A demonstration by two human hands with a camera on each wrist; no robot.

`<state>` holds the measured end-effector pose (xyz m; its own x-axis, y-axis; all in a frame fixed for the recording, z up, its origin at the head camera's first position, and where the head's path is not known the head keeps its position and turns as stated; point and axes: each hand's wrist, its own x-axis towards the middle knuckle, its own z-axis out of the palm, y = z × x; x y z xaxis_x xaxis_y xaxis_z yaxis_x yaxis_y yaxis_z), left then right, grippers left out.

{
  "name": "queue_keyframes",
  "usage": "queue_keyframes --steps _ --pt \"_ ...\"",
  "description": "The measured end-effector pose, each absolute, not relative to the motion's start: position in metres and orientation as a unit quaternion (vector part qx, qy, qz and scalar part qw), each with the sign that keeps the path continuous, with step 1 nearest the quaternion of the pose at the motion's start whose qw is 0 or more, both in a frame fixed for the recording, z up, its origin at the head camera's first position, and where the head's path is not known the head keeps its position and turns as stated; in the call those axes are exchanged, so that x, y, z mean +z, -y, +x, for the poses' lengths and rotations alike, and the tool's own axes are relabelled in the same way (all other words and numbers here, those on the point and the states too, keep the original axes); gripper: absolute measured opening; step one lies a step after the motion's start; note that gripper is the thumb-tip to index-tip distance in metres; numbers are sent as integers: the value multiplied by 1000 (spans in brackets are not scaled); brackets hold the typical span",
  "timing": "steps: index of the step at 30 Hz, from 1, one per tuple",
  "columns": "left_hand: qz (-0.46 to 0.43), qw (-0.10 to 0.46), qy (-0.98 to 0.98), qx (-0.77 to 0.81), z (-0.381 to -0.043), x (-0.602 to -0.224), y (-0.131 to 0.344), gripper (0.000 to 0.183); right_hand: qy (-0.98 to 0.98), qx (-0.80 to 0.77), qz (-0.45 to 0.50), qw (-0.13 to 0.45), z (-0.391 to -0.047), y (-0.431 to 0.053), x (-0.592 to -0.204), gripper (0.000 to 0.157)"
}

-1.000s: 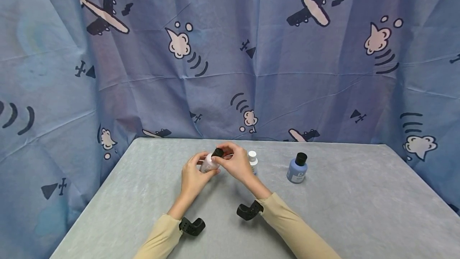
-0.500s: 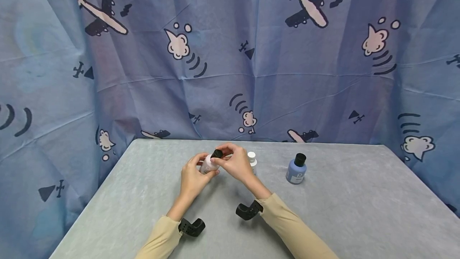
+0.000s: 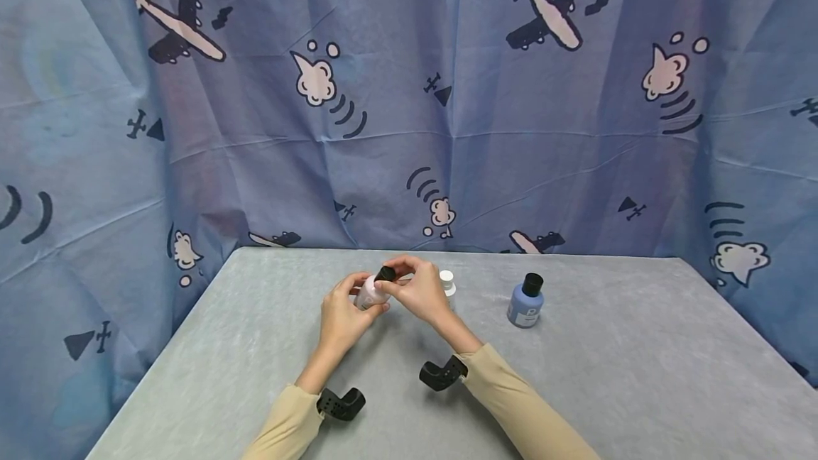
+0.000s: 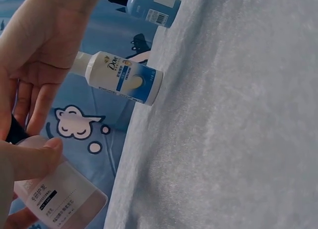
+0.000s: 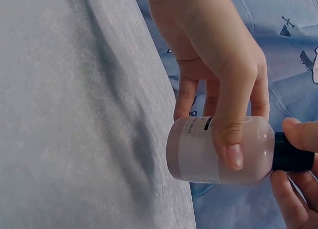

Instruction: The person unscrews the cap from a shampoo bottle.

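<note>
A pale pink bottle point(image 5: 198, 152) with a black cap point(image 5: 293, 152) is held tilted above the table, its cap end up and toward the right in the head view. My left hand point(image 3: 344, 314) grips the bottle's body, thumb across the near side. With thumb and fingers, my right hand point(image 3: 418, 291) pinches the black cap, which sits on the bottle's neck. Just beyond the right hand stands a white Dove bottle point(image 4: 124, 77) with a blue label, partly hidden in the head view. Farther right is a blue bottle point(image 3: 526, 302) with a black cap, upright on the table.
The grey cloth-covered table point(image 3: 607, 360) extends to both sides of the hands. Behind its far edge hangs a blue curtain point(image 3: 383, 91) with airplane prints. Each wrist wears a black camera mount, one on the left wrist point(image 3: 341, 403) and one on the right point(image 3: 443, 375).
The whole head view has shifted very slightly. Both hands stay on the pink bottle and its cap, with no clear movement between them.
</note>
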<state>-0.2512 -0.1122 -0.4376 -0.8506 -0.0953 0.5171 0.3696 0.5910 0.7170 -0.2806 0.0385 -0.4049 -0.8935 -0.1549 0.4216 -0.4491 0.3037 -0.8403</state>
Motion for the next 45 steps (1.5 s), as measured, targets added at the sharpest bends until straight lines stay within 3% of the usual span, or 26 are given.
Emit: queue_keyframes --steps 7,14,25,34,45 --pt "-85 256 842 -467 -249 -439 116 54 781 567 248 82 -255 -41 -375 29" --pt "-82 246 843 -472 -249 -437 114 53 764 589 257 51 -281 -44 -402 37" --pt "-70 250 850 -458 -248 -432 113 55 781 570 237 99 -279 -41 -397 39" --pt "-75 257 852 -450 -248 -431 112 53 809 537 201 130 -279 -39 -397 31" --pt "-89 249 856 -445 -249 -436 113 54 791 559 223 109 -282 -37 -400 30"
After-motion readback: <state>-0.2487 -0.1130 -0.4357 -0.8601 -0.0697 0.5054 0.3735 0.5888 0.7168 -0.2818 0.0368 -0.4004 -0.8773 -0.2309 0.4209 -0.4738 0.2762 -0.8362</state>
